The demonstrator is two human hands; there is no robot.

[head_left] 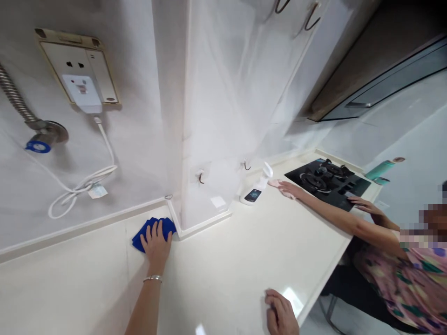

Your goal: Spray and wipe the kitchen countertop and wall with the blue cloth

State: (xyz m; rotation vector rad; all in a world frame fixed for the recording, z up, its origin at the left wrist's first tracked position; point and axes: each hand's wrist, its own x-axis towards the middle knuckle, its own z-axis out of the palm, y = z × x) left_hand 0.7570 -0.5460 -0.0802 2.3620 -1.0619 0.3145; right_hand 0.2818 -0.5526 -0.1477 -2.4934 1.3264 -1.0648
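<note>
My left hand [156, 244] presses a folded blue cloth [139, 238] onto the pale countertop [209, 274], right in the corner by the jutting wall. Its fingers are apart over the cloth, and a silver bracelet [152, 278] circles the wrist. Low in view, my right hand [281, 314] rests near the counter's front edge with its fingers curled together; no object shows in it.
At right a co-worker's hand [288, 188] holds a pink cloth [275, 183] on the counter, beside a white device with a dark screen [253, 195]. Beyond is a black gas hob [328, 179]. A socket with plug [82, 90], looped white cable [75, 191] and valve [44, 139] occupy the left wall.
</note>
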